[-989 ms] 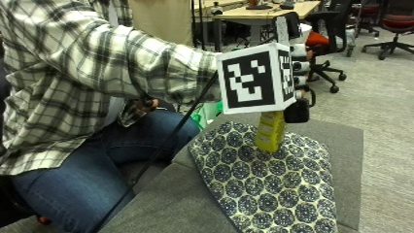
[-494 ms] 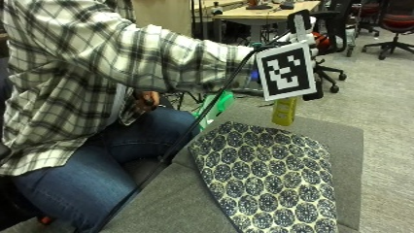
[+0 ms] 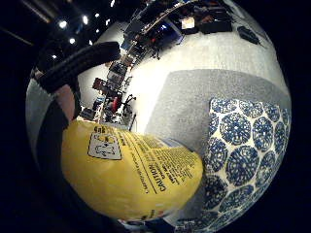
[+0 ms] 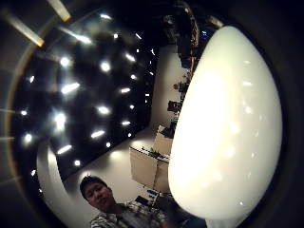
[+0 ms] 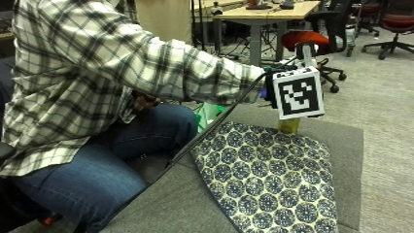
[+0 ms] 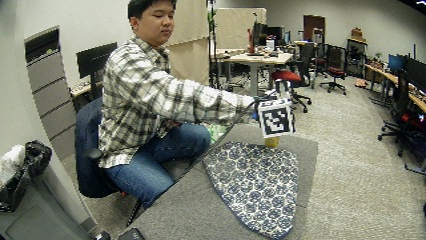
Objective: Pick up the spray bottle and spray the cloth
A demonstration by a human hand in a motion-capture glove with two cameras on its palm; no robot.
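From the outside view I see the person seated in a chair beside the grey bench (image 5: 336,141), their plaid sleeve (image 5: 162,73) stretched out over it. The gloved right hand (image 5: 267,93) sits mostly hidden behind the gear on it, so from here I cannot make out the fingers directly. Below it, the yellow base of the spray bottle (image 5: 288,125) shows, raised above the far edge of the cloth (image 5: 271,179) rather than standing on it, as far as I can tell. The cloth is blue and white with a round medallion print and lies flat on the bench, spreading toward the near edge. In the little finger side palm view the bottle's yellow body with its printed caution label (image 3: 131,177) fills much of the picture, close against the palm, with a black-gloved finger (image 3: 80,63) curled over its upper part; the cloth (image 3: 243,145) and bare grey bench (image 3: 194,97) lie beneath. So I read the hand as wrapped round the bottle. In the thumb side palm view a smooth white rounded shape (image 4: 225,123) lies right against the camera; I cannot tell what part it is. In the wide outside view the bottle (image 6: 271,142) hangs over the far end of the cloth (image 6: 256,185).
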